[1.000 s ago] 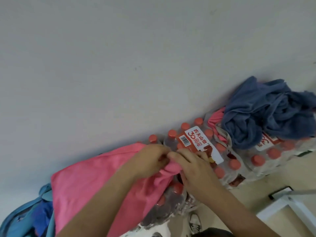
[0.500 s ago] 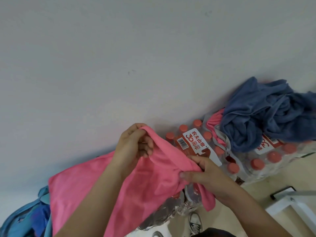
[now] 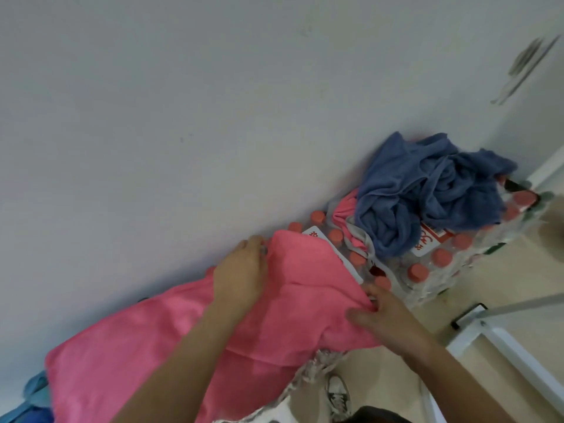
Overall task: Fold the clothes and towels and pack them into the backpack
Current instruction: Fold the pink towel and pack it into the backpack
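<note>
Down at the far left of the shrink-wrapped bottle packs (image 3: 433, 270), a corner of a blue backpack (image 3: 32, 392) peeks out at the frame's edge. Next to it, a pink towel (image 3: 146, 346) covers the left portion of the packs, with crinkled wrap showing under its near edge. The towel's long axis runs along the wall, from the backpack end at lower left up to the red-capped bottles at upper right. A flap is doubled over at that upper-right end, and its rounded fold points at the exposed caps. The left hand (image 3: 241, 276) lies palm-down on the flap's wall-side edge with its fingers bent over it; whether they actually pinch the cloth I cannot tell. The right hand (image 3: 387, 319) grasps the flap's near corner, with cloth gathered between thumb and fingertips, just beside the uncovered caps. Below the packs' near side, a pale shoe (image 3: 337, 392) shows on the floor. On the right half of the packs sits a crumpled blue towel (image 3: 427, 193), with a small pink cloth (image 3: 345, 210) tucked beneath its left side. Right of the packs stands a white frame (image 3: 503, 343).
</note>
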Demonstrator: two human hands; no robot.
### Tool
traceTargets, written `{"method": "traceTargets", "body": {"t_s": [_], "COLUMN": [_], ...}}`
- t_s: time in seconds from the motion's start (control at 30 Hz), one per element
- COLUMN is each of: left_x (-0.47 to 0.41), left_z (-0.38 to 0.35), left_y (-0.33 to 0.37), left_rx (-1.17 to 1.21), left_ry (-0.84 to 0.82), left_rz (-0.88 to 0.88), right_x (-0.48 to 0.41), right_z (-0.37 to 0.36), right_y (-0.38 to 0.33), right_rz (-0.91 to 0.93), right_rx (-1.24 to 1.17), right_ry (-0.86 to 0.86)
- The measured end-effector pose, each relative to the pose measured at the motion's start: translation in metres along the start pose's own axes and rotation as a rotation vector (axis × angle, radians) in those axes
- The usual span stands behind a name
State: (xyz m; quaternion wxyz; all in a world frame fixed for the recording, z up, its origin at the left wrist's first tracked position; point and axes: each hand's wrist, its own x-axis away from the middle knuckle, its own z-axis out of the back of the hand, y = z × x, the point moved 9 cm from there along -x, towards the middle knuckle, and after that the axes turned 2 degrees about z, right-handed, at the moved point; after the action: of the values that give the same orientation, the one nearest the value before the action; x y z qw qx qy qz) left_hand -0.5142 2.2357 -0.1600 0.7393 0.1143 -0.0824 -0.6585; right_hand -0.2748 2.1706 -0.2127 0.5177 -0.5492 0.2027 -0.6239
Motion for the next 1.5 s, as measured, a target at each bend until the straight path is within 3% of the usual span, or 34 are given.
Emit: {"method": "traceTargets", "body": {"t_s": [0.13, 0.27, 0.43, 0.5, 0.6, 0.67, 0.77, 0.83, 0.9, 0.97, 1.1, 1.23, 1.37, 1.43, 1.5], "left_x": [-0.016, -0.044, -0.05, -0.047, -0.049, -0.057, -0.07, -0.065, -0.053, -0.047, -0.052, -0.049, -0.055, -0.057, -0.047], "left_z": [-0.012, -0.045, -0.06, -0.048, -0.006, 0.009, -0.013, -0.044, -0.073, -0.095, -0.098, -0.102, -0.114, -0.111, -0.089], "left_y": [0.055, 0.072, 0.068, 0.061, 0.064, 0.08, 0.107, 0.114, 0.108, 0.094, 0.097, 0.115, 0.117, 0.119, 0.129], "left_rx": [0.104, -0.001, -0.119, -0.129, 0.179, 0.332, 0.401, 0.245, 0.011, -0.13, -0.214, -0.201, -0.224, -0.201, -0.129], "left_ry": [-0.008, -0.14, -0.194, -0.119, 0.15, 0.235, 0.064, -0.065, -0.129, -0.22, -0.224, -0.2, -0.259, -0.277, -0.162], "left_rz": [-0.227, -0.155, -0.184, -0.18, -0.181, -0.225, -0.316, -0.424, -0.442, -0.351, -0.293, -0.284, -0.342, -0.354, -0.351], "right_x": [0.001, 0.002, -0.003, -0.004, -0.005, -0.007, -0.016, -0.019, -0.022, -0.024, -0.026, -0.021, -0.024, -0.024, -0.025], "right_z": [0.004, 0.011, 0.017, 0.025, 0.039, 0.051, 0.077, 0.083, 0.084, 0.086, 0.09, 0.091, 0.087, 0.088, 0.091], "right_y": [0.008, 0.002, 0.006, 0.01, 0.01, 0.012, 0.023, 0.029, 0.037, 0.041, 0.044, 0.027, 0.027, 0.034, 0.04], "right_rz": [0.064, 0.128, 0.133, 0.137, 0.139, 0.133, 0.15, 0.146, 0.144, 0.142, 0.128, 0.367, 0.382, 0.301, 0.191], "right_rx": [-0.004, 0.039, -0.004, -0.045, -0.322, -0.439, -0.059, 0.205, 0.243, 0.254, 0.328, 0.622, 0.618, 0.499, 0.281], "right_ry": [0.094, 0.145, 0.072, 0.067, 0.078, 0.156, 0.384, 0.454, 0.463, 0.474, 0.428, 0.437, 0.341, 0.28, 0.224]}}
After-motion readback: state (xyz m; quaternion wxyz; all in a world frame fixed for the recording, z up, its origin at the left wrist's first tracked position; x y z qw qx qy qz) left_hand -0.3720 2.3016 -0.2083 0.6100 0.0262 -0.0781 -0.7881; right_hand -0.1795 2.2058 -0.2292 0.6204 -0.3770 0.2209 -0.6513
